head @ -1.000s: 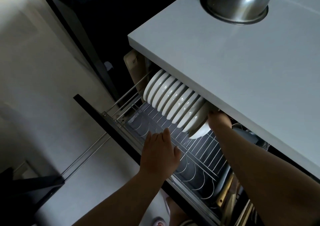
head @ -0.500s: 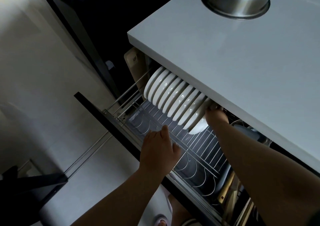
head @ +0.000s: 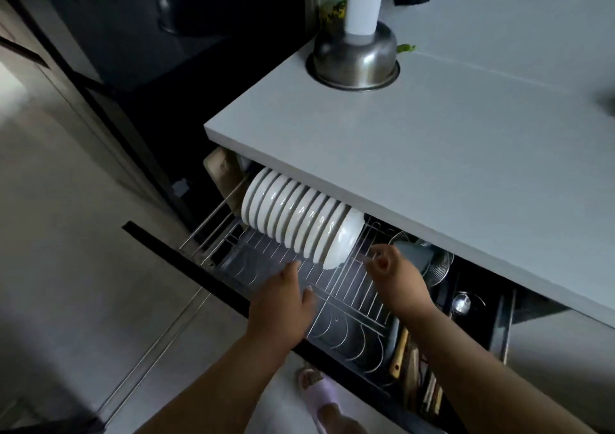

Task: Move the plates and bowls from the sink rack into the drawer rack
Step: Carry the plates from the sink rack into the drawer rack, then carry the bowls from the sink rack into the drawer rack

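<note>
**Head view: last plate seated, both hands free over the drawer rack**

Head view, lower centre of the frame: the left hand (head: 283,304) was laid flat, fingers straight, on the front wires of the drawer rack (head: 346,304), holding nothing. Just right of it, the right hand (head: 396,274) was seen loosely curled above the wires, empty, near the nearest plate but apart from it.

Beyond the hands, in mid-frame, the row of white plates (head: 299,224) was stood on edge in the rack, partly tucked under the countertop (head: 432,174). The row's long axis was run from upper left to lower right, each plate tilted slightly, faces turned toward the lower right.

The step in hand was judged to be the release after a plate was slotted. A return to the sink rack, not in view, would be called for next, with free slots left toward the right.

Farther off, at the upper centre, a steel bowl (head: 356,61) was set upside down on the countertop.
</note>
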`<state>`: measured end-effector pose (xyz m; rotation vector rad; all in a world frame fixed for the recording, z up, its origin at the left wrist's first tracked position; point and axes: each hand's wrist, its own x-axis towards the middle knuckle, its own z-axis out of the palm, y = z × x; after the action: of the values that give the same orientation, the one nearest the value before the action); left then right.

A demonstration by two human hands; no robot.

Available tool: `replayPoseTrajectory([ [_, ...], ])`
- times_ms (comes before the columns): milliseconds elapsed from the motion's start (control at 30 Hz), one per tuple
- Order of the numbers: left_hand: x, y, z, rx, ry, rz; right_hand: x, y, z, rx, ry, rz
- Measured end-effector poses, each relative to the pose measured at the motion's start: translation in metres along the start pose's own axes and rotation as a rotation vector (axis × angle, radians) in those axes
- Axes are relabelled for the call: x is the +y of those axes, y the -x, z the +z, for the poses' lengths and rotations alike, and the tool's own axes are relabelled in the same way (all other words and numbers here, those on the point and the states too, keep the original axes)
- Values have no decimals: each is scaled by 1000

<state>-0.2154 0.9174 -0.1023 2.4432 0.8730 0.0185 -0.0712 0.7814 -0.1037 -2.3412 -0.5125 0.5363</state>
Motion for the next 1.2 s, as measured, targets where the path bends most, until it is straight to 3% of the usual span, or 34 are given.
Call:
replayPoseTrajectory([
  [567, 127, 108, 39, -112, -129, 332, 98, 207, -164, 525, 18, 105],
  [933, 286, 160, 91, -120, -141, 648, 179, 306, -250, 794, -54, 174],
  [1200, 411, 242, 186, -384, -166, 887, 275, 408, -338, 963, -30, 333],
])
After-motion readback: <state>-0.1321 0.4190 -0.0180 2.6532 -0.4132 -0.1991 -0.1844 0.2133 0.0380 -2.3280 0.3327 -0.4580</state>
